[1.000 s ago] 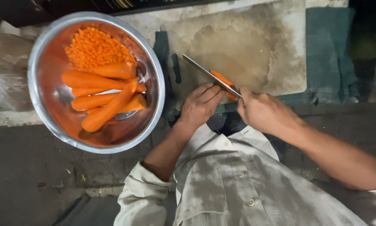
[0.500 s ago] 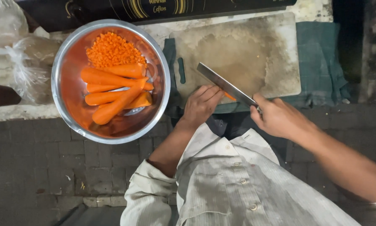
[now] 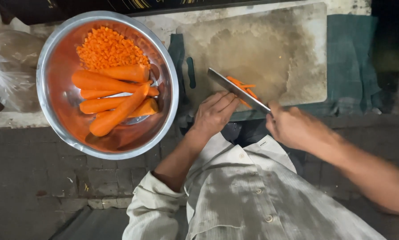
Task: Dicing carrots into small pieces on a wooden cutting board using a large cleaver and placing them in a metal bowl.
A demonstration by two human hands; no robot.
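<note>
My right hand (image 3: 293, 125) grips the handle of a large knife (image 3: 237, 90), its blade lying across thin orange carrot strips (image 3: 243, 87) on a worn pale cutting board (image 3: 270, 49). My left hand (image 3: 213, 113) rests flat at the board's near edge, fingers against the strips beside the blade. To the left stands a steel bowl (image 3: 48, 66) holding several whole peeled carrots (image 3: 113, 95) and a heap of finely diced carrot (image 3: 107, 48).
A dark green cloth (image 3: 350, 62) lies under the board and sticks out on the right. A clear plastic bag (image 3: 8, 71) sits at the far left beside the bowl. Grey paving (image 3: 30, 178) shows below. My pale buttoned shirt (image 3: 253, 200) fills the bottom.
The view has shifted so the bowl and board sit a little further right. The knife has moved down onto the carrot strips, and my left hand stays against them.
</note>
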